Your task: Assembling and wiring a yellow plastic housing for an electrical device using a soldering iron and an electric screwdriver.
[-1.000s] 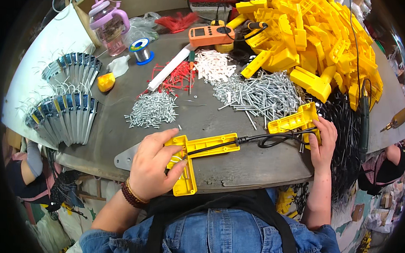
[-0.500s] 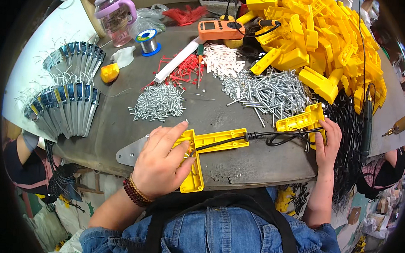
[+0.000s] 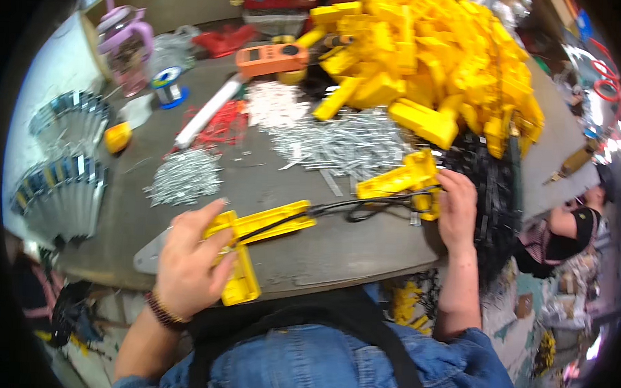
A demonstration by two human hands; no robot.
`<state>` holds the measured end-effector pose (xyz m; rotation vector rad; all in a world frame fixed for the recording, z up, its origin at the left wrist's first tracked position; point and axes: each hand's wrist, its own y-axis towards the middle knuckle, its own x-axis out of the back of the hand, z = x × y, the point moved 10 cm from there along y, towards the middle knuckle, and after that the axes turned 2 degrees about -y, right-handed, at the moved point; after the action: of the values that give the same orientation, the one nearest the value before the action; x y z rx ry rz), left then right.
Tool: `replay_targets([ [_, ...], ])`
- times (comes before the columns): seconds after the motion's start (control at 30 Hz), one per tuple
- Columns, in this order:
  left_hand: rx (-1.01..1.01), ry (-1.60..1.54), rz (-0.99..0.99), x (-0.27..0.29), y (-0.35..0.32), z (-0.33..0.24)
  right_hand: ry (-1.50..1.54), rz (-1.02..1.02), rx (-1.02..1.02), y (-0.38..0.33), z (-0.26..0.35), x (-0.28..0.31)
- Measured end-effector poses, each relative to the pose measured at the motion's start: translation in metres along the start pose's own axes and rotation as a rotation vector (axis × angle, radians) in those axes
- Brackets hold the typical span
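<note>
My left hand (image 3: 193, 262) is closed over the T-shaped yellow plastic housing half (image 3: 275, 223) at the table's front edge. Its fingers rest where the crosspiece meets the stem, and its palm hides part of that joint. From under the hand a grey metal plate with holes (image 3: 147, 257) sticks out to the left. A black cable (image 3: 323, 209) lies along the housing's open channel and runs right into a loop. My right hand (image 3: 458, 209) grips the right end of a second yellow housing half (image 3: 396, 182), beside the cable loop. Motion blur softens the finger details.
Beyond the hands lie piles of short screws (image 3: 184, 178), long screws (image 3: 360, 144), white pieces (image 3: 276, 104) and yellow housings (image 3: 424, 61). An orange meter (image 3: 271, 58) stands behind. Fanned metal strips with wires (image 3: 61, 195) are at left, black cables (image 3: 485, 193) at right. A co-worker (image 3: 562, 233) sits far right.
The whole view has swung to the right, so the table and its contents appear shifted left. Both hands keep their places on the yellow parts.
</note>
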<state>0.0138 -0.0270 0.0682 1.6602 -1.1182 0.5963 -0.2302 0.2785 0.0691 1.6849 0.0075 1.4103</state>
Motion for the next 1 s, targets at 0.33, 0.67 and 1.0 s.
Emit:
replay_targets([
  [0.33, 0.028, -0.016, -0.006, -0.005, 0.005, 0.001, 0.121, -0.011, 0.094, 0.019, -0.011, 0.015],
  [0.67, 0.023, -0.018, -0.039, -0.002, 0.007, -0.001, 0.150, 0.289, 0.202, -0.003, 0.004, 0.033],
  [1.0, 0.014, -0.059, -0.049, 0.002, 0.004, 0.002, -0.072, 0.350, -0.331, 0.034, -0.003, -0.011],
])
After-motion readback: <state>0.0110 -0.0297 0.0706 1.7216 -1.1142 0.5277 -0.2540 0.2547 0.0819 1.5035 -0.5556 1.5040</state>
